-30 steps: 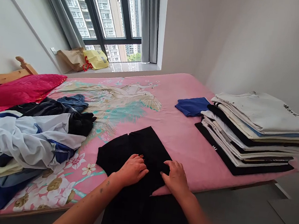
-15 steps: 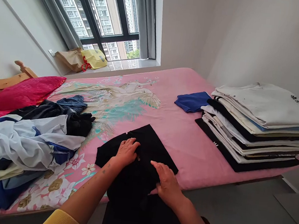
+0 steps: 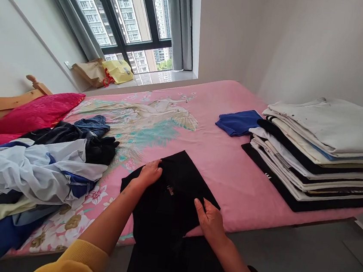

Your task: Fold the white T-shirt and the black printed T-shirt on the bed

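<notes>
A black garment (image 3: 175,196) lies partly folded at the near edge of the pink bed (image 3: 229,175), its lower part hanging off the edge. My left hand (image 3: 148,175) grips the garment's far left edge, fingers curled over the cloth. My right hand (image 3: 211,219) pinches the garment's right edge near the bed's rim. A small tag shows on the black cloth between my hands.
A heap of unfolded clothes (image 3: 35,172) covers the bed's left side by a red pillow (image 3: 38,112). A tall stack of folded shirts (image 3: 322,155) and a folded blue garment (image 3: 238,121) sit on the right. Paper bags (image 3: 104,71) rest on the window sill.
My left hand has moved from the garment's middle up to its far left edge. My right hand has slid toward the right edge and closed on it.
</notes>
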{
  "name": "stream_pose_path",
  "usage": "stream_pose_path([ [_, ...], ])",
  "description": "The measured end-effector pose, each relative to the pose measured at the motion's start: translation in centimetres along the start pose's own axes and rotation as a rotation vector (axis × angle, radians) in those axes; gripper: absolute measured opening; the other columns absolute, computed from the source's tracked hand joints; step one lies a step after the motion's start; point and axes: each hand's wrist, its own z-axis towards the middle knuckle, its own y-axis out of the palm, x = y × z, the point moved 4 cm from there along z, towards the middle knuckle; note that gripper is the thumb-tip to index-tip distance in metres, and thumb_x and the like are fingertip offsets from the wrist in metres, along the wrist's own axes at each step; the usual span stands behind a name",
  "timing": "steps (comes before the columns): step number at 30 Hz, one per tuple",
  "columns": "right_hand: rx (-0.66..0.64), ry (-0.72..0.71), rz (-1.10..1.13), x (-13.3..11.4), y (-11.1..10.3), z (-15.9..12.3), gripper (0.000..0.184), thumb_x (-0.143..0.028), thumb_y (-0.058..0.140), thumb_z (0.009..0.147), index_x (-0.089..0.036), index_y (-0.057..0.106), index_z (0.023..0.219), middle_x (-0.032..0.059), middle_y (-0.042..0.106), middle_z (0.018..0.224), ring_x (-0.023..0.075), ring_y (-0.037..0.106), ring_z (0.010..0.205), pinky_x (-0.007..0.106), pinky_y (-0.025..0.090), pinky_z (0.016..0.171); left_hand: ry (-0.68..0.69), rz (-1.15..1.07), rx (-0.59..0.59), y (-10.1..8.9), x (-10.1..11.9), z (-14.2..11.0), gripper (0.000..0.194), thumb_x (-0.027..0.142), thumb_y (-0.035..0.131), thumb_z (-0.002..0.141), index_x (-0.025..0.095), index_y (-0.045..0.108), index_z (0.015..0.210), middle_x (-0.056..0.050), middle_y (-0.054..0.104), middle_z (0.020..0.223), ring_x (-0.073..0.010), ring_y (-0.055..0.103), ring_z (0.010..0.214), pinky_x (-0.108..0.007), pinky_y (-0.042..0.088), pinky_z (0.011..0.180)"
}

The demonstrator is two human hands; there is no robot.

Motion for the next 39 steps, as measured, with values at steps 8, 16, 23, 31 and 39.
stream_pose_path([
  [8, -0.039, -0.096, 0.007, 0.1, 0.7, -0.7, 0.024, -0.038, 0.047, 0.088, -0.021, 0.063, 0.088, 0.0054, 0.064, 0.086, 0.0192, 0.059, 0.084, 0.032, 0.047, 0.077, -0.104, 0.050, -0.060, 0.0, -1.5, 5.5, 0.042, 0.048, 0.044, 0.080, 0.020, 0.063, 0.105, -0.014, 0.061, 0.118, -0.0319, 0.050, 0.115, -0.043, 0.039, 0.093],
  [16, -0.120, -0.074, 0.032, -0.7, 0.5, -0.1, 0.021, -0.035, 0.048, 0.088, -0.026, 0.064, 0.098, 0.0026, 0.065, 0.096, 0.0193, 0.059, 0.091, 0.032, 0.046, 0.082, -0.066, -0.003, -0.128, -0.1, -1.1, 7.5, 0.032, 0.041, 0.056, 0.071, 0.024, 0.063, 0.096, -0.005, 0.067, 0.103, -0.0234, 0.059, 0.100, -0.032, 0.044, 0.083],
  [23, -0.072, 0.186, 0.273, 1.0, 0.1, 0.4, 0.033, -0.049, 0.046, 0.087, -0.021, 0.062, 0.079, 0.0028, 0.064, 0.073, 0.0186, 0.060, 0.070, 0.029, 0.048, 0.065, -0.094, -0.084, -0.212, 0.0, -1.4, 8.0, 0.033, 0.047, 0.065, 0.062, 0.019, 0.066, 0.080, -0.006, 0.068, 0.086, -0.0232, 0.062, 0.085, -0.030, 0.045, 0.074],
  [31, -0.014, 0.249, 0.489, 2.4, -0.1, 1.2, 0.040, -0.047, 0.050, 0.084, -0.019, 0.064, 0.109, 0.0069, 0.066, 0.105, 0.0233, 0.057, 0.105, 0.037, 0.042, 0.096, -0.188, -0.305, -0.137, -2.3, -2.1, 6.2, 0.017, 0.023, 0.052, 0.074, 0.017, 0.063, 0.086, -0.005, 0.068, 0.088, -0.0183, 0.062, 0.086, -0.023, 0.046, 0.066],
  [39, -0.010, 0.259, 0.426, 3.0, 0.1, 0.9, 0.033, -0.048, 0.052, 0.082, -0.018, 0.066, 0.088, 0.0038, 0.066, 0.075, 0.0205, 0.060, 0.080, 0.032, 0.047, 0.076, -0.292, -0.700, -0.430, -1.0, 0.9, -1.8, 0.023, 0.024, 0.055, 0.078, 0.015, 0.055, 0.099, -0.011, 0.065, 0.102, -0.0162, 0.067, 0.063, -0.020, 0.045, 0.041],
])
